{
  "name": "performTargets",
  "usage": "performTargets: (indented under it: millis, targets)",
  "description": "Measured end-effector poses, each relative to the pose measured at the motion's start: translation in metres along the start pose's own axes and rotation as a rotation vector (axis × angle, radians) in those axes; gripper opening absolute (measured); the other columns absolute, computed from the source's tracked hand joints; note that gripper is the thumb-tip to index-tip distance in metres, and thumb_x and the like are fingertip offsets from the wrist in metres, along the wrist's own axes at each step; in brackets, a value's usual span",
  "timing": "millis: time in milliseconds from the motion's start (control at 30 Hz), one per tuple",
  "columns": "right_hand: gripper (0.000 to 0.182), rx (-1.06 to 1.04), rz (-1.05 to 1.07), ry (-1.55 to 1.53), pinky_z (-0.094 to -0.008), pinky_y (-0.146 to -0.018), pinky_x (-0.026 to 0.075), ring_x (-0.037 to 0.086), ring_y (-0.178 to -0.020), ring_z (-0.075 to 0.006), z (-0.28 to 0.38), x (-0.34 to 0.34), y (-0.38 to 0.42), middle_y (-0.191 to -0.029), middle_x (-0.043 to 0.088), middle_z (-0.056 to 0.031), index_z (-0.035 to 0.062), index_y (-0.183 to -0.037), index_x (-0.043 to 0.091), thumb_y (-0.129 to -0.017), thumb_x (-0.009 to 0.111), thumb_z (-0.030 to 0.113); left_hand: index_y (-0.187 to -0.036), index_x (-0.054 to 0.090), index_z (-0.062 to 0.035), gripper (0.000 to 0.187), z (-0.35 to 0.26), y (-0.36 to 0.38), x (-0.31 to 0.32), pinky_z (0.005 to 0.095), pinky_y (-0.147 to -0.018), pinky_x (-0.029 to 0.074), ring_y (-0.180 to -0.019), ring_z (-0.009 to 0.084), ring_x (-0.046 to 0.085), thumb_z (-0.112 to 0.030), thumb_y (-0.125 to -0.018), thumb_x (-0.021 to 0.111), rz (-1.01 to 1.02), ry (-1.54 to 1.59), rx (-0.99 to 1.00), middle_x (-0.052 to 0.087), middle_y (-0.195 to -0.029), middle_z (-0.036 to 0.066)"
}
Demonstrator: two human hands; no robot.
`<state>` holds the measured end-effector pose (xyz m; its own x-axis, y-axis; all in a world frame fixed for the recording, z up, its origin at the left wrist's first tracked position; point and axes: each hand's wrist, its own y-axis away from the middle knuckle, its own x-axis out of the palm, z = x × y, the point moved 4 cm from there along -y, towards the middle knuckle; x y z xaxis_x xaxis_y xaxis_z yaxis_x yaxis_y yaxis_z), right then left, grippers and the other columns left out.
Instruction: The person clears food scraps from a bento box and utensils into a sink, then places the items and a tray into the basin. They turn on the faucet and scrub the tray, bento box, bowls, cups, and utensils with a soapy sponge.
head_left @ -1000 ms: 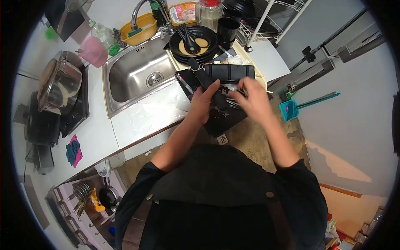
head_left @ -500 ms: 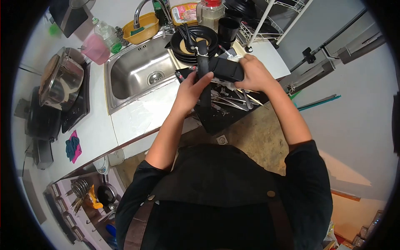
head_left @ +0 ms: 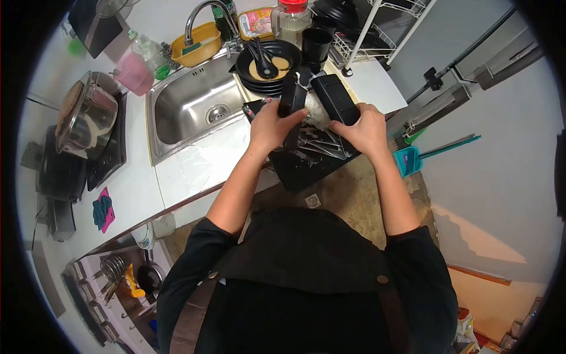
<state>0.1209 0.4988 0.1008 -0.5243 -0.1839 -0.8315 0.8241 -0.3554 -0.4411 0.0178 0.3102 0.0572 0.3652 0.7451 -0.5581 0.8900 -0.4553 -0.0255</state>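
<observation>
My left hand (head_left: 270,127) is closed around a long, narrow black piece (head_left: 292,94) with a light cord at its top end. A rectangular black box (head_left: 335,97) is in my right hand (head_left: 367,128), gripped near its lower end and tilted, with a gap between it and the left piece. Below both hands lies a black board or tray (head_left: 298,174), bearing several metal utensils (head_left: 324,147) and pale scraps. Behind my left hand stand stacked black plates (head_left: 259,87), with a black ladle (head_left: 267,68) in the top one.
A steel sink (head_left: 183,115) is set into the white counter (head_left: 197,171) at left. Behind are a yellow basin (head_left: 199,54), a red-lidded pitcher (head_left: 290,23) and a black cup (head_left: 316,42). A white wire rack (head_left: 368,32) stands at back right; a teal dustpan (head_left: 408,161) is on the floor.
The black box in my right hand has swung from nearly level to steeply tilted and come away from the left piece. The left piece leans slightly more to the right.
</observation>
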Motion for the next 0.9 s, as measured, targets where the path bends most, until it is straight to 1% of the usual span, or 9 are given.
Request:
performTargets:
  millis: [100, 133, 233, 267, 433, 567, 700, 800, 900]
  targets:
    - [0.046, 0.366, 0.425, -0.383, -0.0345, -0.063, 0.049, 0.06, -0.062, -0.024, -0.017, 0.008, -0.001, -0.07, 0.059, -0.0131, -0.0038, -0.071, 0.059, -0.058, 0.074, 0.037, -0.104, 0.058, 0.0001, 0.046, 0.006, -0.002, 0.007, 0.0271, -0.066, 0.047, -0.077, 0.0189, 0.062, -0.039, -0.081, 0.063, 0.176, 0.601, -0.167, 0.062, -0.089, 0.009]
    - [0.036, 0.41, 0.555, -0.648, -0.033, -0.06, 0.051, 0.061, -0.064, -0.0199, -0.027, 0.021, -0.001, -0.08, 0.061, -0.01, -0.0007, -0.08, 0.059, -0.068, 0.071, 0.031, -0.107, 0.056, -0.0004, 0.046, 0.005, -0.003, 0.009, 0.0289, -0.069, 0.048, -0.08, 0.0197, 0.062, -0.038, -0.082, 0.06, 0.227, 0.82, -0.217, 0.062, -0.092, 0.009]
    - [0.027, 0.734, 0.488, -1.612, -0.0309, -0.06, 0.053, 0.061, -0.064, -0.0178, -0.032, 0.032, 0.008, -0.082, 0.062, -0.0073, 0.0021, -0.092, 0.058, -0.076, 0.065, 0.023, -0.116, 0.051, -0.0018, 0.046, 0.009, 0.007, 0.014, 0.0342, -0.077, 0.05, -0.088, 0.0223, 0.062, -0.037, -0.087, 0.053, 0.368, 1.487, -0.365, 0.062, -0.1, 0.01]
    - [0.03, 0.811, 0.435, -1.739, -0.0317, -0.063, 0.055, 0.063, -0.069, -0.0182, -0.03, 0.033, 0.008, -0.085, 0.062, -0.0097, 0.0023, -0.101, 0.055, -0.08, 0.062, 0.022, -0.118, 0.05, -0.0008, 0.049, 0.008, 0.007, 0.015, 0.039, -0.086, 0.047, -0.096, 0.0256, 0.06, -0.04, -0.089, 0.043, 0.382, 1.553, -0.343, 0.06, -0.107, 0.014]
    - [0.056, 0.616, 0.695, -2.192, -0.048, -0.083, 0.048, 0.056, -0.098, -0.0387, 0.012, 0.036, 0.004, -0.112, 0.052, -0.0297, -0.0034, -0.123, 0.043, -0.085, 0.042, 0.039, -0.126, 0.044, -0.0019, 0.056, 0.02, 0.015, 0.015, 0.043, -0.09, 0.045, -0.105, 0.0321, 0.055, -0.044, -0.09, 0.031, 0.522, 1.839, -0.238, 0.054, -0.117, 0.02]
    - [0.055, 0.587, 0.851, -2.178, -0.0498, -0.086, 0.047, 0.055, -0.103, -0.04, 0.097, 0.042, -0.002, -0.116, 0.049, -0.0315, -0.0035, -0.127, 0.038, -0.088, 0.036, 0.034, -0.131, 0.037, -0.0028, 0.056, 0.042, 0.024, -0.047, 0.0436, -0.089, 0.044, -0.11, 0.0352, 0.052, -0.044, -0.093, 0.028, 0.507, 1.899, -0.12, 0.048, -0.124, 0.023]
    - [0.055, 0.821, 1.164, -2.142, -0.051, -0.084, 0.046, 0.056, -0.098, -0.0394, 0.181, 0.089, -0.021, -0.116, 0.05, -0.0281, 0.0004, -0.125, 0.042, -0.087, 0.042, 0.04, -0.132, 0.034, -0.0007, 0.057, 0.111, 0.022, -0.145, 0.0434, -0.089, 0.046, -0.11, 0.0363, 0.051, -0.043, -0.094, 0.028, 0.274, 1.705, -0.081, 0.045, -0.126, 0.026]
    - [0.045, 1.056, 1.112, -1.949, -0.0512, -0.084, 0.045, 0.057, -0.095, -0.0348, 0.241, 0.177, -0.044, -0.108, 0.056, -0.0202, 0.0022, -0.114, 0.049, -0.087, 0.041, 0.038, -0.124, 0.042, -0.0015, 0.05, 0.199, -0.003, -0.2, 0.0457, -0.088, 0.046, -0.103, 0.0349, 0.056, -0.039, -0.094, 0.028, 0.067, 1.407, -0.371, 0.053, -0.114, 0.022]
    - [0.038, 1.295, 1.02, -1.7, -0.0505, -0.085, 0.043, 0.056, -0.094, -0.0313, 0.284, 0.281, -0.064, -0.103, 0.058, -0.0138, 0.0048, -0.107, 0.052, -0.088, 0.039, 0.035, -0.115, 0.047, -0.0022, 0.042, 0.283, -0.046, -0.205, 0.0447, -0.087, 0.046, -0.098, 0.0328, 0.058, -0.035, -0.094, 0.032, -0.117, 1.292, -0.754, 0.059, -0.103, 0.017]
